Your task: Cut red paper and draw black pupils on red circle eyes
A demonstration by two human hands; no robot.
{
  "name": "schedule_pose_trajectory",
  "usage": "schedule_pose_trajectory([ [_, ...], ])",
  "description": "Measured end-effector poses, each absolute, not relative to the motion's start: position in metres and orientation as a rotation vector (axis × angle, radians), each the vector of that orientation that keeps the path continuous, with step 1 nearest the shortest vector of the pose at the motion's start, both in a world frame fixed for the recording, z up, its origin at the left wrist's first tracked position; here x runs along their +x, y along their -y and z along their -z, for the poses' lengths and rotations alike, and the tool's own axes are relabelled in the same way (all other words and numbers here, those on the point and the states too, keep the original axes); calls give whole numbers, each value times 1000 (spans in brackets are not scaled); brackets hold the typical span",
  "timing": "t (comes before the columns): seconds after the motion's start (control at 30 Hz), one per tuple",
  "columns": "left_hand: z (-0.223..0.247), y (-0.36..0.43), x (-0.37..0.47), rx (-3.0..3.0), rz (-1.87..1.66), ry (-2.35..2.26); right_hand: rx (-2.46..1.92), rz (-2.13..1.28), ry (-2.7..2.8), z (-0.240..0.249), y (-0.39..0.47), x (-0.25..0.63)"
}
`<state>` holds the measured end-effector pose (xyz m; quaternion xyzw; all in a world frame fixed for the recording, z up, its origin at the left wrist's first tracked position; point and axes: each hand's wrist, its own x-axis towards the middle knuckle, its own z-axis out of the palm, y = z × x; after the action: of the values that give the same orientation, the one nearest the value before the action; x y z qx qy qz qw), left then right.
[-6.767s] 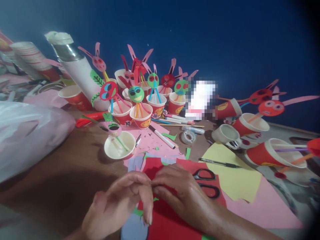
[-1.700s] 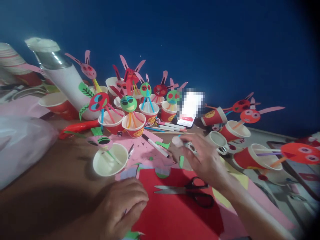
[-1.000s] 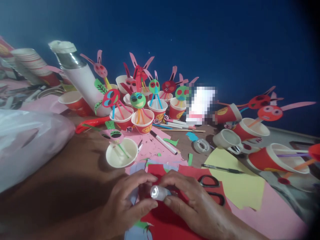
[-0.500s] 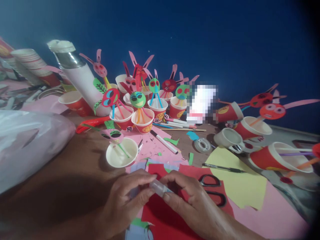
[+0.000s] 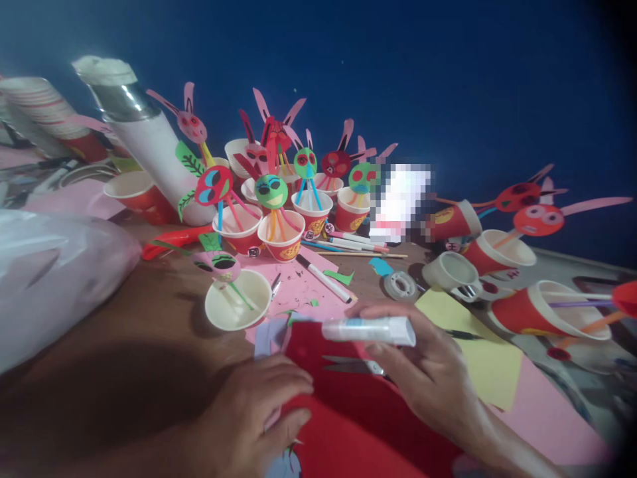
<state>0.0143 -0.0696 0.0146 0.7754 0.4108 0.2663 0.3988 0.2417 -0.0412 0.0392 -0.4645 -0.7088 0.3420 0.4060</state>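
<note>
My right hand (image 5: 423, 358) holds a white glue stick (image 5: 368, 330) almost level between thumb and fingers, over a sheet of red paper (image 5: 343, 418). The stick's left end looks translucent, like a cap. Under that hand show the blades of a pair of scissors (image 5: 348, 364), their handles hidden behind it. At the left edge of the red paper is my left hand (image 5: 259, 405), fingers curved, thumb apart, and nothing visible in it. Just beyond it stands a white-lined paper cup (image 5: 237, 318) with a pink paper bug head on a green stem.
Several red paper cups (image 5: 283, 249) with paper-faced figures stand at the back. A white flask (image 5: 149, 153) leans behind them. On the left bulges a plastic bag (image 5: 54, 285). A marker (image 5: 326, 279), a tape roll (image 5: 399, 285), a mug (image 5: 450, 275) and yellow paper (image 5: 490, 365) lie ahead and right.
My hands have parted. The glue stick, held between both before, is now in my right hand, raised and moved right. My left hand has lowered. Scissor blades now show; the handles are covered.
</note>
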Motion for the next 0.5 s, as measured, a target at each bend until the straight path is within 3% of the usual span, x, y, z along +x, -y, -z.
schedule_pose_trajectory([
  [0.17, -15, 72, 12, 2617, -679, -1031, -1336, -771, 1999, -37, 26, 240],
  [0.5, 13, 79, 10, 2634, -604, -1071, -1239, -733, 2322, -19, 18, 213],
])
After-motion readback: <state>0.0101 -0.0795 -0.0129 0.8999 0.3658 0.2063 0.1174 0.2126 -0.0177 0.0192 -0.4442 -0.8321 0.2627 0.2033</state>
